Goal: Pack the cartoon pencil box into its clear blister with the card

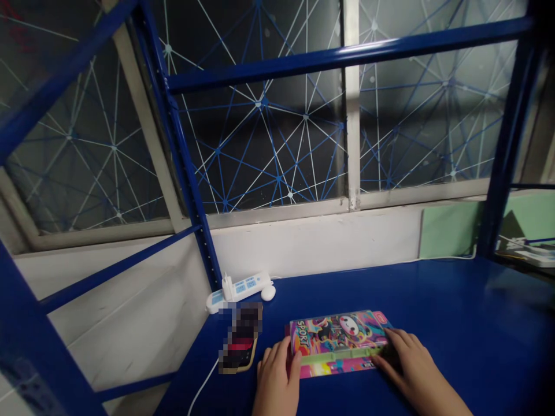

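A colourful pencil case (338, 335) lies flat on the blue table, printed with a cartoon character and the word SPORT. Along its front runs a light green edge, and a pink printed part shows below that. My left hand (277, 370) grips its left end, with the thumb at the front corner and the fingers along the side. At the right end, my right hand (410, 364) holds the case, fingers over the far corner and thumb at the front edge. The case looks closed; its underside is hidden.
Left of the case lies a phone (243, 341), partly pixelated, with a white cable. Behind it are a white power strip (251, 284) and a small white rounded object (268, 293). Blue metal posts (184, 156) and a crossbar frame the table (347, 283) before patterned windows.
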The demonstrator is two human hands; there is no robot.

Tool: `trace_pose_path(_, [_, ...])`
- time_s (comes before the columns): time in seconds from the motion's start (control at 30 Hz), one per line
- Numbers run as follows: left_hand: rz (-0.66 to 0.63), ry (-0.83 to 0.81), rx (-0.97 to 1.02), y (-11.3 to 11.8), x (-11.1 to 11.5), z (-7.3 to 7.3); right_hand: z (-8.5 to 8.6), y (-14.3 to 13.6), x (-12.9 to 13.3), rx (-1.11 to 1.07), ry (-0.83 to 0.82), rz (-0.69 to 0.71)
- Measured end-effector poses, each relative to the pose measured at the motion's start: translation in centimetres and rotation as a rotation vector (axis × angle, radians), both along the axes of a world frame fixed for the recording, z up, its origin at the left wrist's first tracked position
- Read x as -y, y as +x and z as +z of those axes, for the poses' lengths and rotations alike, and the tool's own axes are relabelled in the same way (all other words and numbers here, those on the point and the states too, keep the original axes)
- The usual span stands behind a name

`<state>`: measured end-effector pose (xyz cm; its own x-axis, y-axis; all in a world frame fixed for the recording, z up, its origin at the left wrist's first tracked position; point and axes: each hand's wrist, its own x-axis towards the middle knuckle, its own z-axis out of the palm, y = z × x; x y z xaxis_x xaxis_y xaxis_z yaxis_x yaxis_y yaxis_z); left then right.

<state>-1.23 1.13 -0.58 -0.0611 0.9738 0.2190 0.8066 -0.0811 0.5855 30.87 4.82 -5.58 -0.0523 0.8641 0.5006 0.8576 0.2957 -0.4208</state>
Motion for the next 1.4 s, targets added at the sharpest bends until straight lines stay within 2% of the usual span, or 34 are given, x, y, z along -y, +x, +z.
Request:
trace_pose_path(0.1, [0.012,0.045,0.027,0.9,-0.4,-0.8,-0.7,-0.8,0.3,-0.052,0.031,-0.046])
trace_pose_path(0.23, [-0.016,0.054,0.045,1.9,-0.6,-1.6,-0.4,-0.5,0.6,-0.116,0.022,-0.051])
trace_pose_path(0.53, [-0.024,-0.037,0.075,2.2,0.7,0.0,0.6,-0.4,1.0,-0.091,-0.031,-0.034])
trace_pose_path(0.63, [-0.038,-0.024,0.067,2.1,0.7,-0.2,0.7,-0.4,1.1,-0.11,-0.029,-0.02])
trace_pose_path(0.83, [-0.035,0.092,0.066,1.6,0.0,-1.8,1.0,-0.6,1.1,-0.148,0.005,-0.043])
trace_pose_path(1.0, [-0.029,0.039,0.1,1.6,-0.1,-1.4,1.2,-0.5,1.1,-0.185,-0.014,-0.034])
trace_pose_path(1.23, [0.12,0.15,0.327,2.3,0.1,-1.7,1.8,-1.5,1.4,-0.312,-0.069,-0.009])
trace_pose_path(1.4, [0.154,0.283,0.704,2.5,0.5,-1.1,2.3,-2.4,2.3,-0.544,-0.034,0.049])
